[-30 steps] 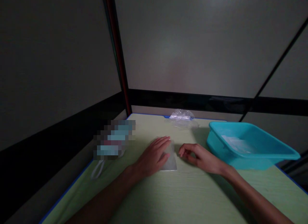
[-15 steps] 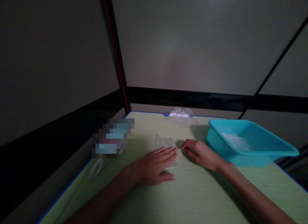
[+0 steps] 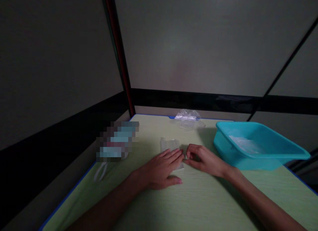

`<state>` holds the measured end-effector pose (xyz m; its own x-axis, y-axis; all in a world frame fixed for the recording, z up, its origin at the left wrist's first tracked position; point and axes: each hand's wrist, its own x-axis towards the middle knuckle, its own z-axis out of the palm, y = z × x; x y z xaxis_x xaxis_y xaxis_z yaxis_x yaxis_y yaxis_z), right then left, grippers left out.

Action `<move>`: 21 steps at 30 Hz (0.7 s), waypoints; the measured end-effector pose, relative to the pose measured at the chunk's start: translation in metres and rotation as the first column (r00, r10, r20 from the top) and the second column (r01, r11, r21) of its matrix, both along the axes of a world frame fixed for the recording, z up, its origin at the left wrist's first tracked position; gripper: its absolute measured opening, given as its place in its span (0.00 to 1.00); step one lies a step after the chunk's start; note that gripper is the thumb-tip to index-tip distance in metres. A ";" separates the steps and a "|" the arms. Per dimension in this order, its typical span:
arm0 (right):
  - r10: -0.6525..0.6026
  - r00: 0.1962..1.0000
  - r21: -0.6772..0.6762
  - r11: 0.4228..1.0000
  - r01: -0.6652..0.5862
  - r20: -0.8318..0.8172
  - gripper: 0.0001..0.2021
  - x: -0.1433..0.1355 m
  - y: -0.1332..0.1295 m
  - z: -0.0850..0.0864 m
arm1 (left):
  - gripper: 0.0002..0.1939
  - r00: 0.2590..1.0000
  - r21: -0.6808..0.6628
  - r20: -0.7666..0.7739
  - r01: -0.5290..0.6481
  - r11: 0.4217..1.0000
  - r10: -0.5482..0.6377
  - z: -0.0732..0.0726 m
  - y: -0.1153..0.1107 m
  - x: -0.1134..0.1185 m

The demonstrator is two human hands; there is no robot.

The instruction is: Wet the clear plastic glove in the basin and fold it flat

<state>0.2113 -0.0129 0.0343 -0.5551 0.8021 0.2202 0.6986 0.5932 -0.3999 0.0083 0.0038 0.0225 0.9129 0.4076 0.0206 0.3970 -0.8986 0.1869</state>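
On the table lies a small clear, flat plastic bag (image 3: 170, 144). My left hand (image 3: 162, 168) rests on it palm down, fingers stretched out and thumb apart, covering its middle and lower part. Just right of those fingertips, at the bag's right edge, is my right hand (image 3: 202, 161). Its fingers are curled in, and thumb and index finger come close together at their tips. Whether a bit of the bag is between them is too small to make out.
A turquoise plastic basin (image 3: 263, 161) stands at the right, with whitish clear plastic (image 3: 245, 145) inside. Crumpled clear plastic (image 3: 187, 115) lies at the table's far edge. At the left is a pixelated object (image 3: 119, 140) with a white loop (image 3: 100, 171). Walls enclose the table (image 3: 188, 204) behind and left.
My right hand has moved slightly left towards the bag, and its thumb and index fingertips have come closer together. My left hand stays flat on the bag.
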 end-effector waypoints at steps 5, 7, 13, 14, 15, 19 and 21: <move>0.026 1.000 -0.010 1.000 -0.026 -0.014 0.10 -0.006 0.001 -0.008 | 0.34 1.000 -0.011 -0.006 -0.012 1.000 0.012 0.000 0.000 0.000; 0.011 0.999 -0.023 1.000 -0.012 -0.033 0.11 -0.007 0.003 -0.013 | 0.34 1.000 -0.011 0.001 -0.013 1.000 0.013 -0.002 0.000 0.000; -0.020 0.995 -0.095 0.995 0.011 -0.094 0.12 -0.005 0.008 -0.021 | 0.34 1.000 -0.018 0.018 -0.006 1.000 0.007 -0.003 0.000 0.000; -0.022 0.994 -0.106 0.994 0.011 -0.103 0.12 -0.005 0.009 -0.022 | 0.34 1.000 -0.020 0.017 -0.006 1.000 0.006 -0.002 0.000 0.000; -0.025 0.993 -0.117 0.993 0.011 -0.114 0.12 -0.005 0.009 -0.022 | 0.34 1.000 -0.023 0.016 -0.004 1.000 0.004 -0.001 0.000 0.001; -0.024 0.988 -0.176 0.984 -0.004 -0.154 0.13 -0.005 0.008 -0.019 | 0.34 1.000 -0.026 0.008 0.006 1.000 -0.006 0.002 0.000 0.002; -0.001 0.985 -0.223 0.974 -0.039 -0.175 0.14 -0.004 0.007 -0.016 | 0.34 1.000 -0.025 0.011 0.010 1.000 -0.010 0.002 0.000 0.003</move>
